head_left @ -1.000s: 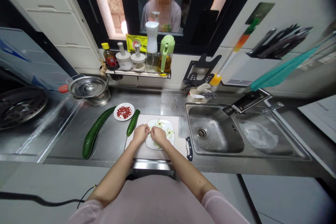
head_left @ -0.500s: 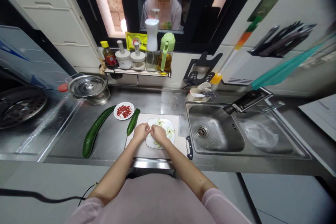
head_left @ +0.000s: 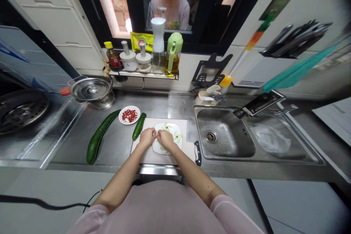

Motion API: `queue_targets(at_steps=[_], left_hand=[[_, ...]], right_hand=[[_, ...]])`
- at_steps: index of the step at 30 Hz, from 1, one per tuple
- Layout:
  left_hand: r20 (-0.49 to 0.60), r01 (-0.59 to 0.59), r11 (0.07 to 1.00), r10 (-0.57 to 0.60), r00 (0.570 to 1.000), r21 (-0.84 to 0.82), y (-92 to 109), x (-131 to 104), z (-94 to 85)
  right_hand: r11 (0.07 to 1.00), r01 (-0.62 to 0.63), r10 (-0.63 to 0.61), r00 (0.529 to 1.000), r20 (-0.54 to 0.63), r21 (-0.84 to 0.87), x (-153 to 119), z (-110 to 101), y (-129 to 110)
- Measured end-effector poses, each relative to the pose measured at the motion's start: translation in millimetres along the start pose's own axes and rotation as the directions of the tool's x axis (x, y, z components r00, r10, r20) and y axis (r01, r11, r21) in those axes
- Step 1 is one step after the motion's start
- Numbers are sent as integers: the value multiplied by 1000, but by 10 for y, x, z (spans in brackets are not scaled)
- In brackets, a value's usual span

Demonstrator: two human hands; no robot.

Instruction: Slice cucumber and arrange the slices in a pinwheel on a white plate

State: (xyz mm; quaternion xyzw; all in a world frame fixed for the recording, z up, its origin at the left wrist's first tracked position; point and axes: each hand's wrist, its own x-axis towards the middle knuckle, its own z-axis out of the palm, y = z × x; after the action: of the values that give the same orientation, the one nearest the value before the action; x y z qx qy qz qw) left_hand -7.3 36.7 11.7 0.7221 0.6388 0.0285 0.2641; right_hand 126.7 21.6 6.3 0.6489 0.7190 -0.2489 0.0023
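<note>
A long brushed-steel counter [head_left: 70, 144] spans the view, under a black-framed window [head_left: 134, 7] whose glass mirrors a person in a pale top. Let into its right half is a double-bowl stainless-steel sink [head_left: 225, 142], with a crumpled clear plastic bag [head_left: 270, 140] in the right bowl. Left of the sink lies a pale, flat cutting board [head_left: 153, 159]. Toward the counter's left end stands a round, silver metal pot with a lid [head_left: 91, 90], and in front of it a long, curved, dark-green cucumber [head_left: 100, 137]. On the board sits a square white plate with rounded corners [head_left: 176, 128]; at the board's right edge rests a broad-bladed knife with a black handle [head_left: 197, 153]. A small round white dish [head_left: 121, 117] is just beside the cucumber's upper tip, and a shorter, straight green cucumber piece [head_left: 139, 127] lies along the board's left edge. The left hand [head_left: 147, 137] is at the plate's left side; the right hand [head_left: 165, 139] reaches over the plate, the two sets of fingertips nearly meeting. Both hands' fingers are curled inward; whether they pinch anything, I cannot tell. Around them on the plate are pinwheels of thin pale-green slices [head_left: 166, 127]. Smallest are the red bits [head_left: 129, 116] scattered in the dish.
</note>
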Motion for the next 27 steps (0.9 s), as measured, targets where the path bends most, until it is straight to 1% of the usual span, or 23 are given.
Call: queue_targets(at_steps=[7,13,16,19,21,23,25,27], left_hand=[[9,13,1000,-13,1000,-5,11,-4,-10],[7,71,990,-71,997,-120,-18,-10,-26],[-29,95,979,-102,994,-182,-57,-4,-34],[-109,101,957,-135,985,-271,-106,3,-40],[-188,90,936,-161,969,-340,-142,-1,-43],[-279,72,904,-205,938,-422,-177,-23,-46],[-363,44,851,-270,892,-524,-208,-69,-42],[-437,-5,786,-339,833,-619,-236,-146,-20]], right_hand=[[1000,-1,1,1000,-1,5,-2,9,5],[1000,-6,6,1000,-14,6,-29,-9,34],[1000,-26,26,999,-26,12,-54,-36,50],[997,-64,66,997,-39,31,-82,-100,69],[994,-79,85,993,-80,77,-109,-173,96],[985,-72,97,984,-150,159,-153,-272,151],[963,-54,121,962,-244,265,-221,-390,246],[925,-21,172,913,-369,380,-321,-512,389]])
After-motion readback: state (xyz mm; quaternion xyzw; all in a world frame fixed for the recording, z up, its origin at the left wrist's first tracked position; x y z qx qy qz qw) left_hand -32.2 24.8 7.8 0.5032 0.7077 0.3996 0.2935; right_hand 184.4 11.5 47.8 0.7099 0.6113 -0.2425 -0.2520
